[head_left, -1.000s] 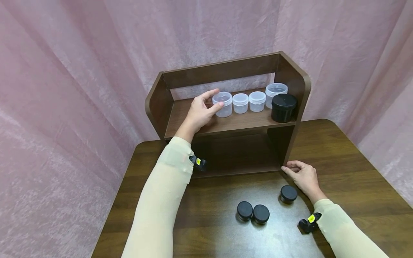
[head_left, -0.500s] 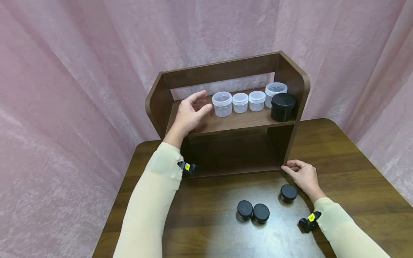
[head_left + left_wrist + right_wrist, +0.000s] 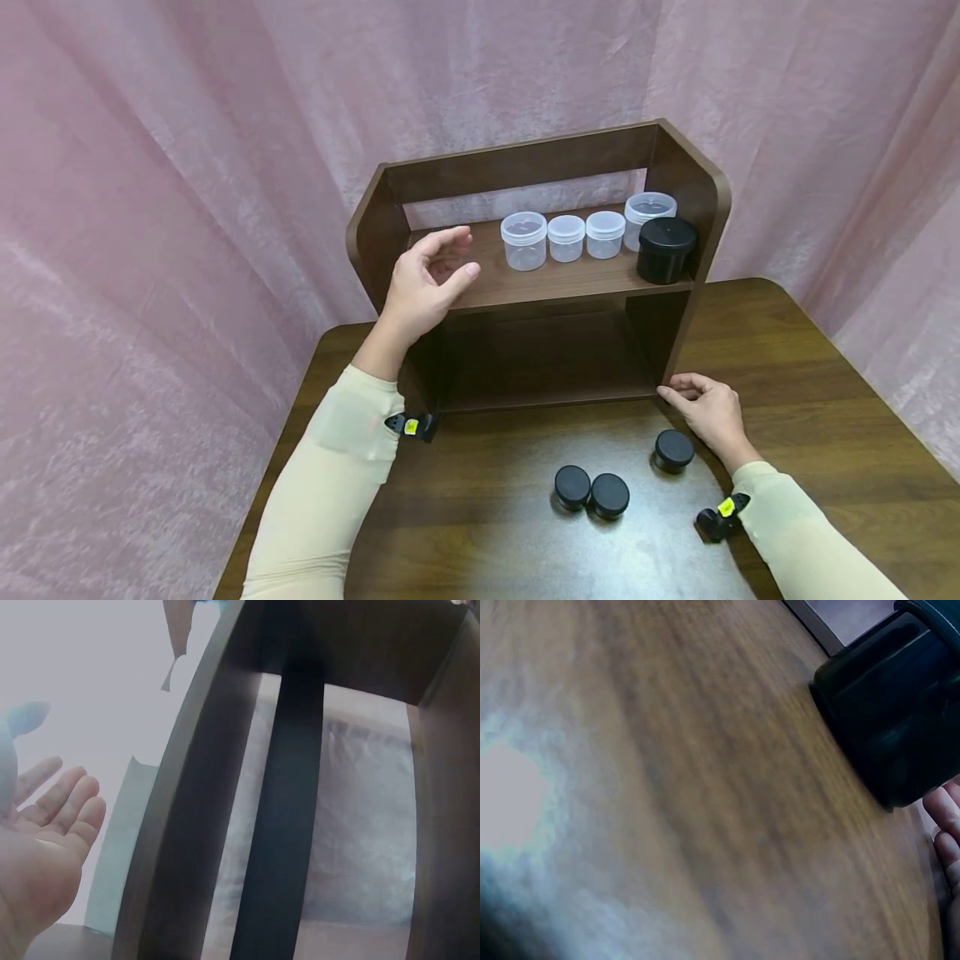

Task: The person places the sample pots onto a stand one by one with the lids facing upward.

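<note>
My left hand (image 3: 427,279) hangs in front of the left end of the upper board of a dark wooden shelf (image 3: 540,287), fingers loosely curved and holding nothing; the left wrist view shows its open palm (image 3: 37,855) beside the shelf's side panel (image 3: 195,825). Several clear lidded jars (image 3: 523,241) stand in a row on that board, with a black jar (image 3: 664,249) at the right end. My right hand (image 3: 705,408) rests on the table at the shelf's lower right corner. Three small black jars lie on the table; one (image 3: 673,451) is just left of my right hand, also seen close in the right wrist view as a black jar (image 3: 892,720).
Two black jars (image 3: 592,492) sit side by side near the table's front middle. The brown wooden table (image 3: 825,392) is ringed by pink curtains (image 3: 150,208). The shelf's lower bay (image 3: 540,350) is dark and holds nothing I can see.
My left hand let go of the leftmost clear jar and drew back left and toward me, off the board. The right hand stayed put.
</note>
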`<action>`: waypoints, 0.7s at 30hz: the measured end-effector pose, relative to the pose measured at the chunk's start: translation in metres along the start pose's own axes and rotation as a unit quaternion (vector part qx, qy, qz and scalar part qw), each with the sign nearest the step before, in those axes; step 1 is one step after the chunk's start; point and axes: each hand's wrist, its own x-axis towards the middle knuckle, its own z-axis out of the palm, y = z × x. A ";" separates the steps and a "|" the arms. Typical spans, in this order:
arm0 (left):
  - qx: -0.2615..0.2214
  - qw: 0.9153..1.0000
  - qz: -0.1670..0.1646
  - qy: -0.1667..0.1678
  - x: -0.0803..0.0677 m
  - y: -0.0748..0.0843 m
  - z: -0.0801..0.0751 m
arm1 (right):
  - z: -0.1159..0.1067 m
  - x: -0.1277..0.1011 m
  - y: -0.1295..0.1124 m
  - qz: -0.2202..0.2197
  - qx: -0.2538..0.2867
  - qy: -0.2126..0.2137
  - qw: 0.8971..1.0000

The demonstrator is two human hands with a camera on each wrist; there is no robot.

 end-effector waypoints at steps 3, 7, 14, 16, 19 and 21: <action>-0.004 1.000 0.021 -0.009 -0.009 0.006 0.002 | 0.000 0.000 0.000 0.000 0.000 0.000 1.000; -0.019 0.999 0.034 -0.032 -0.024 0.008 0.007 | 0.000 -0.001 0.000 0.001 0.001 -0.003 1.000; -0.024 0.995 0.034 -0.088 -0.054 -0.032 0.021 | 0.000 -0.001 0.001 0.000 0.009 -0.001 1.000; -0.012 0.994 0.027 -0.106 -0.064 -0.048 0.028 | 0.000 -0.001 0.001 -0.001 0.008 0.001 1.000; 0.010 0.991 0.008 -0.136 -0.079 -0.059 0.037 | 0.000 0.000 0.000 0.000 0.007 0.001 1.000; 0.020 0.988 -0.002 -0.152 -0.088 -0.064 0.044 | -0.001 0.000 -0.001 0.001 0.007 0.000 1.000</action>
